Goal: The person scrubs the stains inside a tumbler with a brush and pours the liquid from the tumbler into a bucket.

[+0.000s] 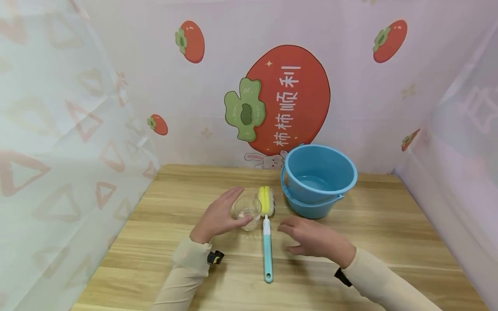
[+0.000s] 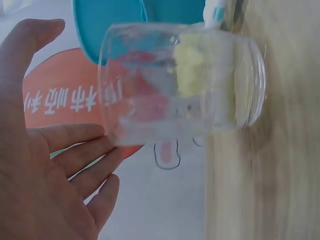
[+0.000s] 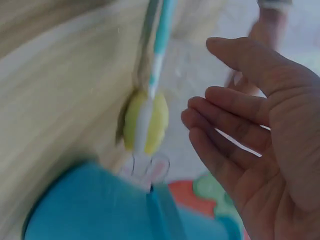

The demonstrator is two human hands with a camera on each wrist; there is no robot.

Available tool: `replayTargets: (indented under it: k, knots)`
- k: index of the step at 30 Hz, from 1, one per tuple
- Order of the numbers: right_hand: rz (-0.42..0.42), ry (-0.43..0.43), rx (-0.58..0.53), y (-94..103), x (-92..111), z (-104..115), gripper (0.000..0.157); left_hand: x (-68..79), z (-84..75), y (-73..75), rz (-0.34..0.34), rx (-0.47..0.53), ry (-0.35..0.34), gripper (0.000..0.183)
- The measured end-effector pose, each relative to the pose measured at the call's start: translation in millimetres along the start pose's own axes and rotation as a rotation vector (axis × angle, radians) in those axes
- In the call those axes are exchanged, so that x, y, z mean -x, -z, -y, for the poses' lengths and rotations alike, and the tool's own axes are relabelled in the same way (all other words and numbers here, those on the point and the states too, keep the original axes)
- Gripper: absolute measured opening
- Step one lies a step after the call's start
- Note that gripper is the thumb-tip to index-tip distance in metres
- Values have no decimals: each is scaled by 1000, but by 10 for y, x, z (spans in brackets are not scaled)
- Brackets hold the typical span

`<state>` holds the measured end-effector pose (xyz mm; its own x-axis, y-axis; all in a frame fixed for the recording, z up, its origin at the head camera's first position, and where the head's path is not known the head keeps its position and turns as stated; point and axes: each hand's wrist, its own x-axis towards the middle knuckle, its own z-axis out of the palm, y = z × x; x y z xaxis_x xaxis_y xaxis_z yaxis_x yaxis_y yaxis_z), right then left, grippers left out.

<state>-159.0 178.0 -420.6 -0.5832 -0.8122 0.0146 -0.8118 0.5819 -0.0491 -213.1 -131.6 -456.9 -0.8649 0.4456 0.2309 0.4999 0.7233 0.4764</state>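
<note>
The head view is bright and fairly even, with soft shadows on the pale, grained wooden tabletop (image 1: 128,259) below the bare right hand (image 1: 317,239). The white printed sheet (image 1: 74,142) at left looks washed out. Both wrist views are dimmer and hazier. Highlights streak the clear, rounded glass vessel (image 2: 182,82); the right wrist view smears the tabletop.

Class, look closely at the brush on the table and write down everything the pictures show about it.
The brush has a yellow and whitish head that looks like sponge, a white neck and a light blue, plastic-looking handle with a hole at its end. It lies on the table, head away from the person. It is between the left hand and right hand, beside the glass and left of the bucket. Neither hand touches it; whether the glass does is unclear.
</note>
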Motion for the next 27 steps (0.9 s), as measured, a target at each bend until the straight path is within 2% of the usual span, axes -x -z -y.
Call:
replayTargets:
  k: [6,11,14,18,22,27]
  knots:
    - [10,194,172,-221,-262,121,47,-51,-25,-197,4,13,8,102]
    - [-50,311,280,-388,-386,192,21,-59,-13,-319,-16,34,20,102]
    - [-65,366,340,-455,-442,233,14,-45,10,-358,-8,37,42,103]
    - [-53,424,429,-480,-501,266,16,-40,36,-370,-10,49,66,101]
    - [-55,480,507,-499,-539,264,11,-69,59,-377,-29,61,71,99]
    - [-46,525,552,-545,-558,230,5,-123,77,-391,-37,67,73,102]
